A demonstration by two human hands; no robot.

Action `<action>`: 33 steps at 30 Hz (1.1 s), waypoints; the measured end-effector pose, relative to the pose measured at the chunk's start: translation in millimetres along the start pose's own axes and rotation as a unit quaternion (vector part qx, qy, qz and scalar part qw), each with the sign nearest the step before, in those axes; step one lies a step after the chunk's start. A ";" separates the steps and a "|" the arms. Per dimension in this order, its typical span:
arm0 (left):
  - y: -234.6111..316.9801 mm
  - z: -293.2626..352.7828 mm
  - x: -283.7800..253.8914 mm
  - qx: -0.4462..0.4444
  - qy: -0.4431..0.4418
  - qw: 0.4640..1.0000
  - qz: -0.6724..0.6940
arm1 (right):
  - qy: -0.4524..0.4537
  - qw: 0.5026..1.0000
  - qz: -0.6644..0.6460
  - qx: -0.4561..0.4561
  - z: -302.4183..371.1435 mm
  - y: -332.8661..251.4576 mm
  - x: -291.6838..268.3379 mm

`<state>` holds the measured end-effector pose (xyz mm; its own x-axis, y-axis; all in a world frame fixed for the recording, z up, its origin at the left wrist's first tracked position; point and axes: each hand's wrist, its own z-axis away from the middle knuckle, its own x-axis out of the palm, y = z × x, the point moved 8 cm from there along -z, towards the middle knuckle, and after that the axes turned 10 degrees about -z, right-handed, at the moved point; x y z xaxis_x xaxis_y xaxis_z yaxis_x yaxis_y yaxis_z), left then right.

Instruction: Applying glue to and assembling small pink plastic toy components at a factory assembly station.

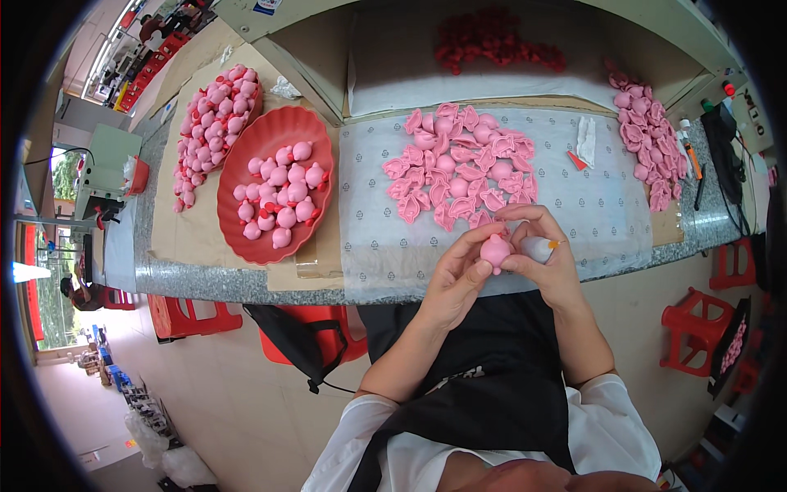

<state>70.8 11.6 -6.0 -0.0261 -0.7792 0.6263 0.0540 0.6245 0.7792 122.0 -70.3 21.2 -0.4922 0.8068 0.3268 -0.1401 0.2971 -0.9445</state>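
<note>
Near the table's front edge, my left hand (pixel 456 277) is closed around a pink ball-shaped plastic piece (pixel 495 249) with small knobs on it. My right hand (pixel 559 275) grips a small whitish squeeze bottle (pixel 535 248) with a yellow-orange tip, and its fingertips also touch the pink piece. A bit of red shows at the top of that piece, partly hidden by fingers. Just beyond my hands lies a spread of pink curved shells and balls (pixel 461 187) on white printed paper (pixel 369 254).
A red scalloped dish (pixel 234 225) at left holds pink balls with red parts. More such pieces are heaped (pixel 215 123) beyond it. Red parts (pixel 484 41) lie under the shelf. At right are another pink pile (pixel 652 148), a crumpled tissue (pixel 586 141) and an orange pen (pixel 693 156).
</note>
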 end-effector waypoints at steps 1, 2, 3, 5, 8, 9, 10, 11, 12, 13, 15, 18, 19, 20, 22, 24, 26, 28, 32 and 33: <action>0.3 -0.1 -0.7 0.000 0.000 1.000 0.001 | -0.002 1.000 -0.024 0.008 -0.4 -1.2 0.1; -1.5 -0.2 -1.2 -0.012 0.000 1.000 0.027 | -0.002 1.000 -0.023 0.008 -0.6 0.3 -0.8; -3.7 -0.8 -1.7 -0.024 0.000 0.998 0.054 | -0.032 0.999 -0.012 0.015 -0.5 4.0 2.9; -6.1 0.2 -4.4 -0.015 0.000 0.998 0.055 | -0.062 0.998 -0.001 0.025 2.2 7.3 8.9; 0.4 1.3 -3.7 0.007 0.013 0.998 0.066 | -0.048 0.998 -0.046 0.020 2.5 8.1 14.7; 4.0 2.2 -3.4 0.019 0.023 0.997 0.076 | -0.053 0.999 -0.001 0.014 2.3 7.1 17.1; 3.1 6.0 -3.4 0.025 0.031 0.997 0.072 | -0.061 0.997 0.042 0.007 2.4 4.6 21.5; 2.7 6.3 -4.7 0.046 0.019 0.996 0.078 | -0.082 0.996 0.034 0.003 1.3 5.1 26.8; 4.3 7.2 -4.7 0.069 0.007 0.994 0.083 | -0.059 0.996 0.067 -0.004 5.6 4.6 23.6; -0.4 6.8 -4.3 0.064 0.011 0.994 0.084 | -0.035 0.994 0.101 -0.013 6.8 4.6 20.0; -1.3 10.3 0.4 0.053 0.009 0.995 0.083 | -0.043 0.997 0.062 -0.027 8.5 3.8 25.6; -0.5 17.9 -2.9 0.026 0.013 0.998 0.047 | -0.049 0.998 0.011 -0.045 12.7 3.7 29.4; 1.6 20.9 -2.1 0.021 0.018 0.999 0.034 | -0.058 0.997 -0.005 -0.054 13.2 2.4 29.8; 5.0 23.6 -1.9 0.025 0.020 0.999 0.033 | -0.062 0.997 -0.006 -0.055 12.4 0.2 27.9; 8.3 29.4 9.2 0.003 -0.054 0.995 0.080 | -0.142 0.988 -0.061 -0.003 13.7 0.7 35.0; 10.8 32.9 7.9 -0.017 -0.078 0.993 0.082 | -0.116 0.993 -0.035 0.001 15.3 3.4 29.9; 13.1 36.7 11.6 -0.071 -0.088 0.993 0.035 | -0.170 0.984 -0.043 0.032 16.2 7.3 36.1; 17.2 38.2 15.3 -0.049 -0.103 0.994 0.000 | -0.187 0.982 -0.032 0.015 17.6 8.2 37.6; 31.0 41.7 22.9 0.044 -0.141 0.949 -0.278 | -0.179 0.983 0.033 -0.035 23.1 -2.9 52.0; 31.7 41.2 18.7 0.026 -0.134 0.943 -0.303 | -0.201 0.977 0.042 -0.059 24.0 -1.6 54.6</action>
<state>30.8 19.0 31.4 -0.2888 -0.9564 0.0434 -0.1007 0.0755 0.9921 74.7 -39.0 39.7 -0.7984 0.5726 0.1863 0.0032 0.3134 -0.9496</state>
